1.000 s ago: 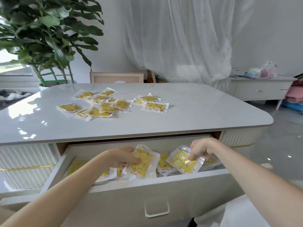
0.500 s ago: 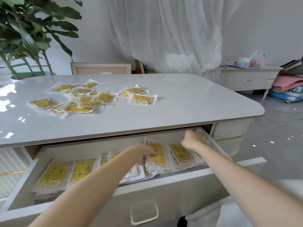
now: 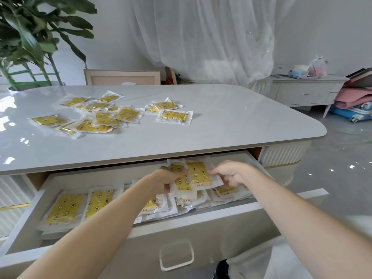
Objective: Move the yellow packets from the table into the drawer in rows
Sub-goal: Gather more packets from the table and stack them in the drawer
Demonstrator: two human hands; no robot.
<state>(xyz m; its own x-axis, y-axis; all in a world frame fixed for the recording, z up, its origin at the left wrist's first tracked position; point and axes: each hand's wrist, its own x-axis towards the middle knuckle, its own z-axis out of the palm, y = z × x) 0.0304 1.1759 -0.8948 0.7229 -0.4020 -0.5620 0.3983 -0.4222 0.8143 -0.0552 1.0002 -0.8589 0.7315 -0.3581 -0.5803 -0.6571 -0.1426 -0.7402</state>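
Observation:
The white drawer (image 3: 201,224) stands pulled out below the table edge. Yellow packets lie in a row on its floor, two flat at the left (image 3: 66,210) and more overlapping toward the right. Above the middle of the drawer my left hand (image 3: 167,178) grips one yellow packet (image 3: 181,182) and my right hand (image 3: 229,173) pinches a second one (image 3: 198,174) that overlaps it. Several more yellow packets (image 3: 112,115) lie scattered on the left half of the grey table (image 3: 241,121).
A big potted plant (image 3: 30,37) stands behind the table's far left corner. A framed board (image 3: 122,77) leans behind the table. A low white cabinet (image 3: 306,91) with clutter and a blue suitcase (image 3: 354,112) stand at the right. White curtain hangs at the back.
Both hands have lifted two packets together above the middle of the drawer; half a second ago they were apart, pressing packets down in the drawer. The view shifted slightly.

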